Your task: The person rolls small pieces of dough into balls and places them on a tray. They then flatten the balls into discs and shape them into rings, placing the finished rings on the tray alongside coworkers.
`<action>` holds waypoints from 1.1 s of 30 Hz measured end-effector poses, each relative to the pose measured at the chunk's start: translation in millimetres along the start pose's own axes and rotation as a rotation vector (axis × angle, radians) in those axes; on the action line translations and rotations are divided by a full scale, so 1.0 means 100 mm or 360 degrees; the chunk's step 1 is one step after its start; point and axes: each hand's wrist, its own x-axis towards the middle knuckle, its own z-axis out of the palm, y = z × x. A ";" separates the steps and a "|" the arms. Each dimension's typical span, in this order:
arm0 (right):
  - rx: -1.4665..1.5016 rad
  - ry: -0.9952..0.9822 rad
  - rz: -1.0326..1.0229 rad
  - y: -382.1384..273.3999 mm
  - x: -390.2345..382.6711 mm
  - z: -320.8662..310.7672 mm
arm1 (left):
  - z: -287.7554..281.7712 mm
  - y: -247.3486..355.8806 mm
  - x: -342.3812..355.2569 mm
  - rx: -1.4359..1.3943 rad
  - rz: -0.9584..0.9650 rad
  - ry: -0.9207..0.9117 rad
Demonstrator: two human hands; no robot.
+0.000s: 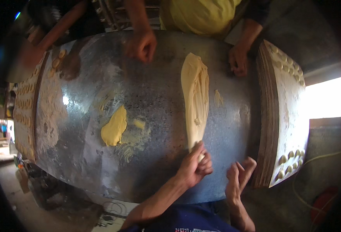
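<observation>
Gripping the narrow near end of a long strip of pale dough (pixel 195 96), a worker's left hand (pixel 195 164) closes its fingers around it at a dark metal worktable (pixel 162 104). The dough runs away from the fist across the table, right of centre, widening toward a folded, ridged far end. The worker's right hand (pixel 240 176) is apart from the dough, near the table's near right corner, its fingers loosely bent and parted with nothing visible in them; whether it touches the metal, one cannot tell.

To the left of the dough sits a yellow, glossy lump (pixel 114 129) with a smaller dab (pixel 138 123) and smears beside it. A thin scrap (pixel 218 98) lies just right of the strip. Across the table, a person in a yellow shirt (pixel 199 13) has one loosely curled hand (pixel 144 48) over the far edge and another (pixel 238 60) nearer the right side. Stacked boards (pixel 269 116) at right bear small dough balls (pixel 289 168) at both ends. At far left, near another person's blurred arm (pixel 64 25), a tray (pixel 35 116) holds rows of small rounds (pixel 23 104).
</observation>
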 end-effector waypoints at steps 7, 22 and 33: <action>0.0088 -0.0967 -0.1587 0.26 0.21 1.11 | -0.30 -0.17 -1.49 0.1130 0.0717 0.0988; 0.0186 -0.1159 -0.1554 0.39 -0.83 -0.23 | 0.48 0.53 0.50 0.1787 0.0742 0.0024; -0.1544 -0.0743 -0.1478 1.08 -0.62 -1.34 | -0.44 -0.74 -1.52 0.4478 0.1832 0.0507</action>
